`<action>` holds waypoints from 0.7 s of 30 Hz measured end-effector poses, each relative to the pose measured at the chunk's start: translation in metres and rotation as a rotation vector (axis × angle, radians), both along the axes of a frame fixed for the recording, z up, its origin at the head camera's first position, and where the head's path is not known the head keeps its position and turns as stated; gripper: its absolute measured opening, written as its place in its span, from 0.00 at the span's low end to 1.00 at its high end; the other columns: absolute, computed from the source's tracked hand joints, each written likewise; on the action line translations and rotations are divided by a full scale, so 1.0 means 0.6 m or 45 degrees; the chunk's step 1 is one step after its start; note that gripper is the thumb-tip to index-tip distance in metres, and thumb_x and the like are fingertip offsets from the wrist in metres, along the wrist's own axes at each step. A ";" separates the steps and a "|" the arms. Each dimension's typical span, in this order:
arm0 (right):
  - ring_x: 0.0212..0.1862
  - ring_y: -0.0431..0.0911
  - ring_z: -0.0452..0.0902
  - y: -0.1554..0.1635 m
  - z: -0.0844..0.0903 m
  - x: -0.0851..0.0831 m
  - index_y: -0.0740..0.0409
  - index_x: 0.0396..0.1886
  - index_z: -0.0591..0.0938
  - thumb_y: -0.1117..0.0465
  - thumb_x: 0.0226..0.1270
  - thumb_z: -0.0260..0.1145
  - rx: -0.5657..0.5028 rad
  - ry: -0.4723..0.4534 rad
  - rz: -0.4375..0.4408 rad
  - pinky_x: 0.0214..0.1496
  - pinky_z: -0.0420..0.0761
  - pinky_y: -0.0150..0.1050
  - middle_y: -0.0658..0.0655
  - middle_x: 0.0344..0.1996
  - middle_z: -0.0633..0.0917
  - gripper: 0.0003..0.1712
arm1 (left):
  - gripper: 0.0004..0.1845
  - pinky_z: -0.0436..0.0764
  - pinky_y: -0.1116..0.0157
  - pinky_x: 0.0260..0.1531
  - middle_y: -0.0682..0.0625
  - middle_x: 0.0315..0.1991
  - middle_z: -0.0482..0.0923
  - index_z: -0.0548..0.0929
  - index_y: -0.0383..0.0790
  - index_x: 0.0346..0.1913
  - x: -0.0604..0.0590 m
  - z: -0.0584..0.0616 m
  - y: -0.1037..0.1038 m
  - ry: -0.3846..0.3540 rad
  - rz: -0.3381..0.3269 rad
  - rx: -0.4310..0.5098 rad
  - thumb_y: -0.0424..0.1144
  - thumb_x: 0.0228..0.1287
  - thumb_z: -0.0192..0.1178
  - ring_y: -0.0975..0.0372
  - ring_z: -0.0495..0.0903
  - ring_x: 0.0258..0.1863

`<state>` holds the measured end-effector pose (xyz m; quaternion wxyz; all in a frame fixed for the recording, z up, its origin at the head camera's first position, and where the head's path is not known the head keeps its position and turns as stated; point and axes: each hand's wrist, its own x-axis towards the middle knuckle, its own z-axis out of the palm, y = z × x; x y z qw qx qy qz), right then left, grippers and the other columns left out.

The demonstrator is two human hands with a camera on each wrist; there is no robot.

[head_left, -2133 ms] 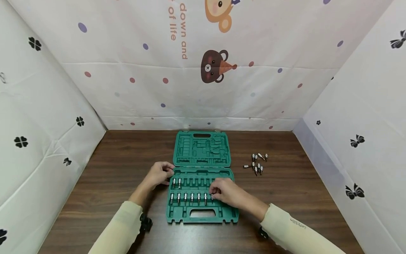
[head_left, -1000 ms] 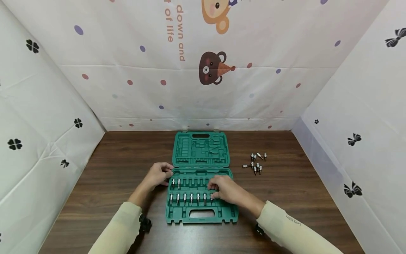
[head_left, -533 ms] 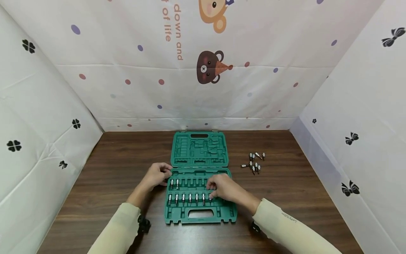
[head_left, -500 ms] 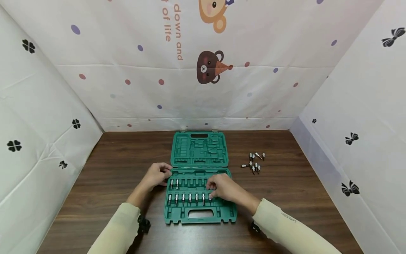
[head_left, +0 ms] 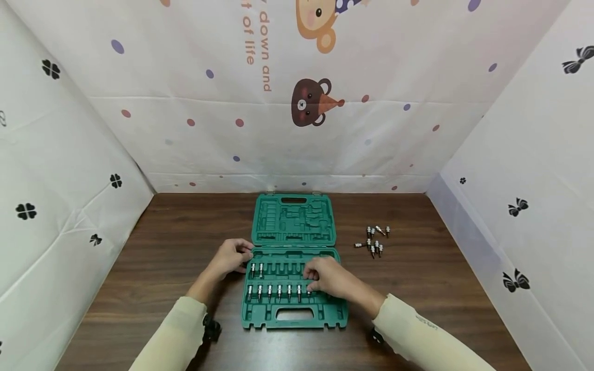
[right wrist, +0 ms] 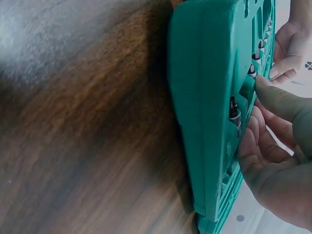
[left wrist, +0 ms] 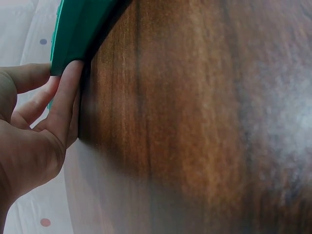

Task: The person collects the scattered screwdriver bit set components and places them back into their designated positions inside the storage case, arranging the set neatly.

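An open green tool case (head_left: 297,324) lies on the table, its lid (head_left: 293,219) laid back. My left hand (head_left: 231,256) grips the case's left edge near the hinge; the left wrist view shows the thumb and fingers on either side of a green corner (left wrist: 73,39). My right hand (head_left: 329,278) is over the case's right half. Its thumb (right wrist: 278,97) presses at a bit socket (head_left: 309,293) in the front row, with the other fingers curled apart from it. Several silver bit sockets (head_left: 279,292) fill the slots to its left. Another bit socket (right wrist: 235,114) sits near the right end.
Two bit sockets (head_left: 261,270) stand at the left of the back row, beside vacant slots (head_left: 287,269). Several loose bit sockets (head_left: 377,246) lie in a group on the brown wooden table (head_left: 408,268), right of the case. Patterned white sheets (head_left: 260,139) enclose the table's back and sides.
My right fingertips, close to the thumb two seconds ago, have lifted away from it, while the thumb stays at the front-row bit socket. The left hand keeps its place.
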<state>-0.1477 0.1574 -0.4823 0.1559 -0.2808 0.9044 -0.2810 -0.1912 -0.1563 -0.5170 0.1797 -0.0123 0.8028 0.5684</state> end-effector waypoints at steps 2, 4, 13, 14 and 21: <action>0.38 0.39 0.79 0.002 -0.001 0.001 0.53 0.40 0.87 0.62 0.60 0.80 -0.012 0.012 0.017 0.40 0.81 0.32 0.49 0.35 0.85 0.10 | 0.11 0.90 0.55 0.32 0.39 0.46 0.79 0.82 0.30 0.56 0.000 0.000 0.001 -0.001 0.002 -0.003 0.29 0.75 0.58 0.54 0.82 0.39; 0.38 0.40 0.79 0.006 -0.003 0.002 0.53 0.41 0.87 0.62 0.61 0.79 -0.030 0.021 0.029 0.40 0.82 0.32 0.50 0.36 0.85 0.10 | 0.11 0.90 0.56 0.32 0.39 0.46 0.79 0.82 0.30 0.56 0.000 -0.001 0.002 -0.003 0.002 -0.003 0.29 0.75 0.58 0.54 0.82 0.39; 0.44 0.41 0.82 0.034 -0.001 0.007 0.54 0.49 0.86 0.61 0.67 0.75 -0.142 -0.044 -0.055 0.47 0.84 0.34 0.51 0.44 0.86 0.12 | 0.11 0.90 0.56 0.32 0.38 0.45 0.79 0.82 0.30 0.55 -0.001 -0.003 0.001 -0.009 0.013 0.011 0.28 0.75 0.58 0.55 0.82 0.39; 0.45 0.42 0.82 0.038 0.000 0.008 0.55 0.50 0.86 0.61 0.68 0.74 -0.149 -0.043 -0.067 0.47 0.85 0.35 0.51 0.45 0.86 0.13 | 0.11 0.90 0.56 0.32 0.38 0.45 0.79 0.82 0.30 0.55 -0.001 -0.003 0.000 -0.009 0.012 0.011 0.28 0.75 0.58 0.55 0.83 0.39; 0.45 0.41 0.82 0.078 0.004 0.010 0.55 0.51 0.86 0.62 0.68 0.74 -0.241 0.017 -0.165 0.47 0.85 0.35 0.52 0.46 0.86 0.13 | 0.10 0.90 0.56 0.32 0.39 0.44 0.79 0.83 0.30 0.54 -0.003 -0.006 0.000 -0.017 0.012 0.008 0.28 0.75 0.58 0.56 0.83 0.38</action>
